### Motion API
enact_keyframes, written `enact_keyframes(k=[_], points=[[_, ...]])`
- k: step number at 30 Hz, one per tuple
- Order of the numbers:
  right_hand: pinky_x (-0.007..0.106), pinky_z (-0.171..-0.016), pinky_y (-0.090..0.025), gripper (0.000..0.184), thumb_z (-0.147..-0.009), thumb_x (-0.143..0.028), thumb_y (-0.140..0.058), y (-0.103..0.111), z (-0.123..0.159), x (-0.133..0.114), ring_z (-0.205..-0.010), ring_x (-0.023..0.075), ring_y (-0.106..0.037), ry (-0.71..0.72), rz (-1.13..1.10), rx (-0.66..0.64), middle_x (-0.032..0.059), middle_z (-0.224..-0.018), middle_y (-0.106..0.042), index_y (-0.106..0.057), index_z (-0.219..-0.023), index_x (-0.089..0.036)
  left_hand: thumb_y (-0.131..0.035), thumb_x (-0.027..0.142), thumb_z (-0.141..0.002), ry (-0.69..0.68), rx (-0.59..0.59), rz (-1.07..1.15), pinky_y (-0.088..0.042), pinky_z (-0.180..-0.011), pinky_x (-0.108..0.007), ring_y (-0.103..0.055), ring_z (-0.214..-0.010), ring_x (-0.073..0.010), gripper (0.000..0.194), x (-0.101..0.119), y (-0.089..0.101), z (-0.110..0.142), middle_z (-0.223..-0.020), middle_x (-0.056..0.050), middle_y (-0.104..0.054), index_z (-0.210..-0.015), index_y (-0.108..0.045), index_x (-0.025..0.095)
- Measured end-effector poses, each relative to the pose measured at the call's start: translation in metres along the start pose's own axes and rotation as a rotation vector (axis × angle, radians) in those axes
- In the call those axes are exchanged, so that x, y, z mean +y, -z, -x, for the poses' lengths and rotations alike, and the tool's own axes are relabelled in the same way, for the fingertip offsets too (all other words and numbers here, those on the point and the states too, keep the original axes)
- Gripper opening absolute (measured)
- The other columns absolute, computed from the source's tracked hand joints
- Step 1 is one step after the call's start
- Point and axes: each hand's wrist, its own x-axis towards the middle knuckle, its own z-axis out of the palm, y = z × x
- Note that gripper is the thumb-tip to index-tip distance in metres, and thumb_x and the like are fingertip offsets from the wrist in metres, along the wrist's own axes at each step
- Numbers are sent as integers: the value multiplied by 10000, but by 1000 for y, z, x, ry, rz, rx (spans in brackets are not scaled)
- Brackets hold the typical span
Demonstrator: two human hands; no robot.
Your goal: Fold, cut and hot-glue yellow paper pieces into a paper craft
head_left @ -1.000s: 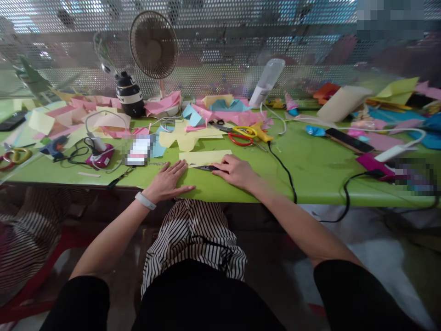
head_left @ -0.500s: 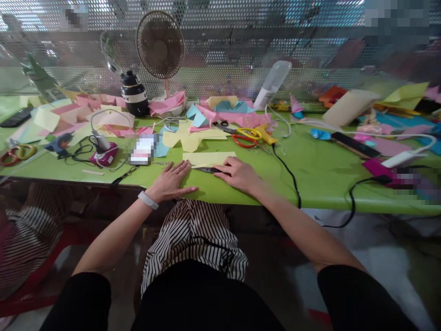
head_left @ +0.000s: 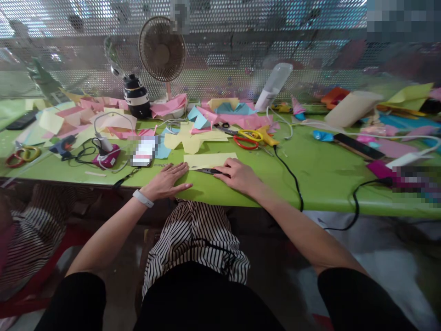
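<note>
My left hand [head_left: 168,179] lies flat on the green table, fingers stretched out. Its fingertips touch the left end of a pale yellow paper strip [head_left: 210,160]. From the right, my right hand [head_left: 237,175] closes around a slim black tool with a pointed tip, which looks like a utility knife [head_left: 206,171]. The knife lies along the paper's near edge, its tip toward my left hand. A small dark mark shows on the paper near the tip. Beyond the strip are a yellow paper cut-out [head_left: 188,138] and scissors [head_left: 248,139] with red and yellow handles.
A yellow glue gun [head_left: 268,136] trails a black cord over the front edge. Left of my hands are a phone [head_left: 143,151] and a purple power adapter [head_left: 107,157]. A fan [head_left: 161,49], a black bottle [head_left: 136,99] and coloured paper [head_left: 69,117] stand behind.
My left hand has slid slightly left toward the paper's end. My right hand keeps its grip on the knife. The whole view has shifted a little.
</note>
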Motion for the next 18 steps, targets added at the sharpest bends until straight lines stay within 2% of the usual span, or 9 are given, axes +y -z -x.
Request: enact_keyframes(k=[10, 18], points=[[335, -719, -490, 339, -974, -436, -569, 1, -3, -5, -912, 233, -606, -2, -5, -58, 92, -948, -649, -762, -1178, -246, -249, 797, -921, -10, 40, -22, -113, -1265, -414, -256, -1536, -230, 909, 0, -5, 0, -1656, -104, -267, -1592, -283, 184], [334, -737, -493, 342, -971, -435, -576, 1, -6, -10, -917, 233, -612, 6, -11, -66, 91, -946, -654, -761, -1181, -239, -207, 825, -904, -19, 35, -36, -114, -1263, -424, -237, -1542, -244, 953, 0, -5, 2, -1658, -111, -253, -1602, -250, 178]])
